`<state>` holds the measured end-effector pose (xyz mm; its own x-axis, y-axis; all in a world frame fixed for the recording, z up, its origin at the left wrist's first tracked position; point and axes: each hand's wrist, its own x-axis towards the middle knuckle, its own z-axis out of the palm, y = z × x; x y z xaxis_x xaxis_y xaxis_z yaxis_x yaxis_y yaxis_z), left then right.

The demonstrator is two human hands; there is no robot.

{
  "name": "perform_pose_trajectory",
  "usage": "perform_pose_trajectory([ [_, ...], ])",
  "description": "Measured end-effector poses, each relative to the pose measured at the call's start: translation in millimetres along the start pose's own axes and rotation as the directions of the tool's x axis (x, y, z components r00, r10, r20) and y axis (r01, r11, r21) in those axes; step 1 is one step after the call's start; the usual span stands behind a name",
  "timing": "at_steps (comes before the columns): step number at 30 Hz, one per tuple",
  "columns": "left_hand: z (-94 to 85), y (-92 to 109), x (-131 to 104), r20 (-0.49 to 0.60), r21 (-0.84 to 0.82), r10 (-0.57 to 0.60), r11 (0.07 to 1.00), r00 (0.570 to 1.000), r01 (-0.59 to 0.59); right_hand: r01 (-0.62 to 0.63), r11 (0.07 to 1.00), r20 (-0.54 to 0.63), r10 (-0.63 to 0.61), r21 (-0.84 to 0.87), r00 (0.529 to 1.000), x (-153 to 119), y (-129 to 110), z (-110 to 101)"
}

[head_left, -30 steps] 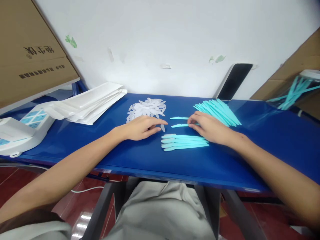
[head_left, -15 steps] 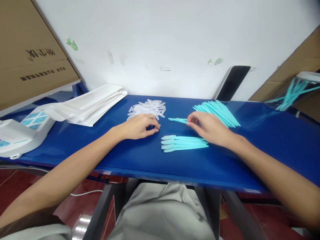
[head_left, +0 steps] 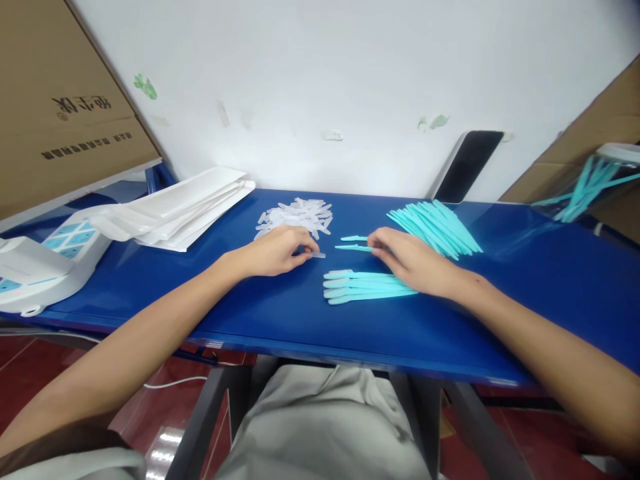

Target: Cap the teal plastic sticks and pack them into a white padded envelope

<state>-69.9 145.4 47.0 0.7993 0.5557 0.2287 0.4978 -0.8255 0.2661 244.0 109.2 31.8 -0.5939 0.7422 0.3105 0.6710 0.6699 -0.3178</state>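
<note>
Thumb and fingers of my left hand [head_left: 285,252] pinch a small translucent blade cap [head_left: 319,255], its free end pointing right. Just behind that hand lies a heap of loose caps [head_left: 295,215]. My right hand [head_left: 407,257] is closed on a turquoise eyebrow razor [head_left: 353,247] whose head points left at the cap, a small gap apart. A second razor [head_left: 353,238] sticks out behind it; whether the fingers hold it too is unclear. In front, several capped razors [head_left: 367,287] lie side by side. Beyond my right hand is a pile of turquoise razors [head_left: 434,228].
White paper sleeves [head_left: 185,207] and a white-and-blue package [head_left: 65,250] occupy the left of the blue table [head_left: 280,317]. A phone [head_left: 467,167] leans on the wall. Cardboard [head_left: 65,120] stands at left; a clear bag of razors [head_left: 585,190] is at right.
The left fingers now hold a cap that shows clearly past the fingertips. In the right hand, the two razor heads have spread apart, one nearer me.
</note>
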Motion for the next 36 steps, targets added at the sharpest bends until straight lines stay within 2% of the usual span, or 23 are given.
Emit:
perform_pose_trajectory([
  [3, 0.0, 1.6, 0.0, -0.012, 0.013, 0.038, 0.999, 0.999, -0.038, 0.013, 1.0, -0.014, -0.013, -0.01, 1.0, -0.5, -1.8, 0.6],
  [7, 2.1, 3.2, 0.0, -0.104, 0.013, 0.117, 0.993, 0.988, -0.116, 0.015, 1.0, -0.039, -0.016, -0.025, 0.999, -0.8, -6.4, -0.1],
  [11, 5.2, 1.6, 0.1, -0.175, 0.046, 0.15, 0.988, 0.973, -0.144, 0.039, 0.999, -0.03, -0.04, -0.027, 0.999, -0.6, -10.5, -1.7],
  [19, 6.7, 9.9, 1.9, -0.346, 0.044, 0.269, 0.962, 0.899, -0.27, 0.083, 0.996, -0.016, -0.083, -0.008, 0.996, -0.5, -17.5, -5.1],
  [22, 6.1, 13.4, 2.1, -0.355, 0.046, 0.269, 0.962, 0.895, -0.27, 0.108, 0.994, -0.039, -0.108, 0.009, 0.993, -0.5, -20.1, -6.2],
  [28, 5.8, 14.9, 1.6, -0.33, 0.036, 0.23, 0.972, 0.916, -0.231, 0.113, 0.993, -0.065, -0.111, 0.026, 0.992, -1.5, -20.9, -6.5],
  [36, 10.6, 18.2, 3.0, -0.383, -0.055, 0.183, 0.974, 0.906, -0.22, 0.123, 0.992, -0.093, -0.121, 0.026, 0.988, -1.1, -19.5, -4.4],
])
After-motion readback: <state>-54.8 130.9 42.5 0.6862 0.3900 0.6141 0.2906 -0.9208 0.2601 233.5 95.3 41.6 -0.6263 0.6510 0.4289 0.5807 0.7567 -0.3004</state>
